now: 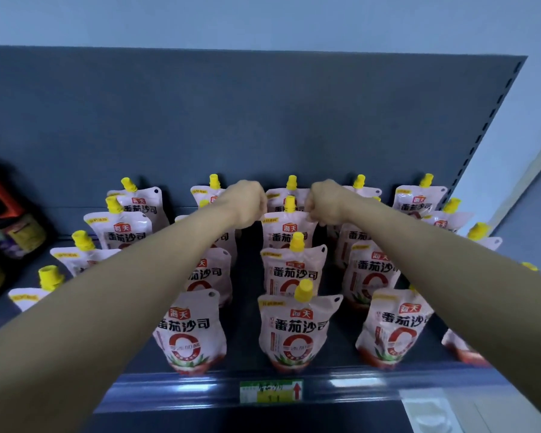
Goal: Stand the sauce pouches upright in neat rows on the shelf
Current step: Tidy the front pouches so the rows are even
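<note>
Pink sauce pouches with yellow caps stand upright in several columns on the dark shelf [244, 357]. Both my arms reach to the back of the middle column. My left hand [247, 204] and my right hand [324, 203] have curled fingers and pinch the top corners of one sauce pouch [289, 234], second from the back. Its cap shows between my hands. Behind it stands the rear pouch [291, 190], in front of it two more, the nearest being the front pouch [295, 332]. My forearms hide parts of the left and right columns.
Dark sauce bottles [10, 226] stand on the shelf at the far left. A grey back panel [263, 120] closes the shelf behind the pouches. A green and yellow price tag [270, 391] sits on the shelf's front rail. The shelf ends at the right upright [494, 114].
</note>
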A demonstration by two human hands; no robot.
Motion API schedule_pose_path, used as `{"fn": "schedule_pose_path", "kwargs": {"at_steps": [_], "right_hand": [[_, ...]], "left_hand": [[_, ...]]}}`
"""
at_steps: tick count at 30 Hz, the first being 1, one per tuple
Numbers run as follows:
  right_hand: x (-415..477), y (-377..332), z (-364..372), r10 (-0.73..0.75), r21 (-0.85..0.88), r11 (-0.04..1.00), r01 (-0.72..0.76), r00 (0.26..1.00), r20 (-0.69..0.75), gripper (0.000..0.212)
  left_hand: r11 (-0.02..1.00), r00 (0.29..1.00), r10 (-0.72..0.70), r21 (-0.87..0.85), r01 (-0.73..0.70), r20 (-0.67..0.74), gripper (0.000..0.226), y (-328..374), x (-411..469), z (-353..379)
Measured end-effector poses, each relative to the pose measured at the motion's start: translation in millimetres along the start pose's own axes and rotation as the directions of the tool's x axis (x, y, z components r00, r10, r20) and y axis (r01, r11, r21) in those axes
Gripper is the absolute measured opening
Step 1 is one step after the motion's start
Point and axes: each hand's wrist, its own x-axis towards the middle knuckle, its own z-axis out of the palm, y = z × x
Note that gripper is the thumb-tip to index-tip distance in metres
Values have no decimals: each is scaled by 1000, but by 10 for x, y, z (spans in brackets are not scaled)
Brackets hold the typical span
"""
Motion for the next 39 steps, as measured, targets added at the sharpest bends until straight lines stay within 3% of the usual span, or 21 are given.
{"fn": "schedule_pose_path", "kwargs": {"at_steps": [4, 7, 13, 17, 24, 27, 33, 39], "right_hand": [[21, 151, -155, -35, 150, 988, 32, 999, 19, 25], [150, 274, -354, -18, 229, 973, 30, 998, -55, 23], [442, 362, -271, -45, 68, 996, 49, 998, -51, 36], [606, 413, -220, -77, -8, 997, 77, 997, -4, 31], [748, 393, -114, -57, 68, 996, 55, 998, 37, 14], [730, 409, -118, -59, 85, 995, 56, 998, 35, 17], [426, 521, -463, -40, 116, 992, 44, 999, -37, 27], [-310, 693, -678, -29, 29, 999, 30, 998, -52, 25]], "left_hand": [[994, 996, 3, -109, 7, 84, 14, 10, 43, -88], [965, 999, -34, -261, 35, 9, 16, 25, 125, -165], [979, 990, -125, -169, 112, -71, 33, 38, 361, -57], [972, 983, -174, -173, 161, -60, 29, -4, 491, 10], [972, 974, -201, -147, 185, -103, 21, -8, 625, 56], [973, 976, -200, -136, 187, -91, 21, 10, 618, 52], [969, 978, -87, -245, 39, -188, 18, 263, 465, -156], [930, 975, 203, -295, -221, -91, 15, 852, 149, -254]]}}
